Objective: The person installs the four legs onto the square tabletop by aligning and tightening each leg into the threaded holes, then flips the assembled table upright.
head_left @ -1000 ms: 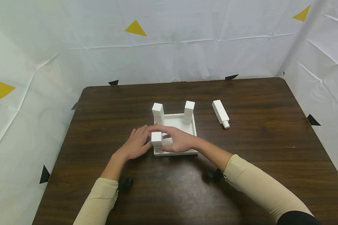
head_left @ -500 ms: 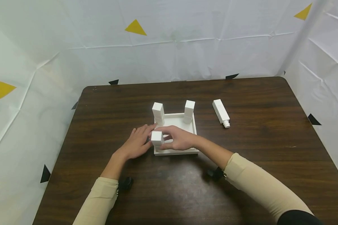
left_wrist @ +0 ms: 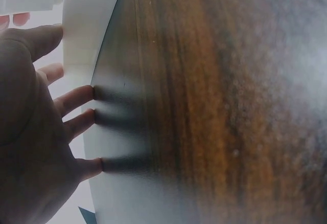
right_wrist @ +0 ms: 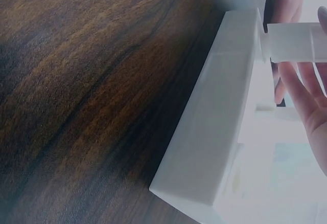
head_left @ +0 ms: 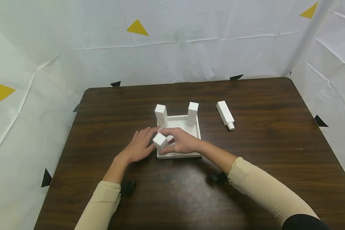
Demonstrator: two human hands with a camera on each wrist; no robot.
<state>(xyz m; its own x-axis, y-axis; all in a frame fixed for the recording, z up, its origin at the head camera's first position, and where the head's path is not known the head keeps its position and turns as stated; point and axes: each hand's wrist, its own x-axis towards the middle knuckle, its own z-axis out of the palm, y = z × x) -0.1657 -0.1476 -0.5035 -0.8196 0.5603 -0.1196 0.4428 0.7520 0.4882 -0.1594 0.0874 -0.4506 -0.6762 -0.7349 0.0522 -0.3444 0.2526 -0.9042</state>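
Note:
A square white tray-like base (head_left: 179, 156) with raised edges lies on the brown table. At its near left corner my right hand (head_left: 182, 142) grips an upright white square leg (head_left: 160, 141) between thumb and fingers. In the right wrist view, a narrow neck joins that leg (right_wrist: 294, 42) to the corner. My left hand (head_left: 141, 145) is spread flat with its fingers at the left side of the base; in the left wrist view the thumb and fingertips lie along that edge. Two matching legs stand upright at the far left corner (head_left: 161, 115) and far right corner (head_left: 192, 113).
A loose white leg (head_left: 225, 115) with a threaded end lies on the table (head_left: 264, 127) to the right of the base. White sheeting (head_left: 189, 60) with yellow and black triangles hangs behind the table and at both sides.
The gripped leg has turned about its upright axis, its top face now standing diagonally to the base. My right hand's thumb and fingers have shifted with it. The left hand stays put.

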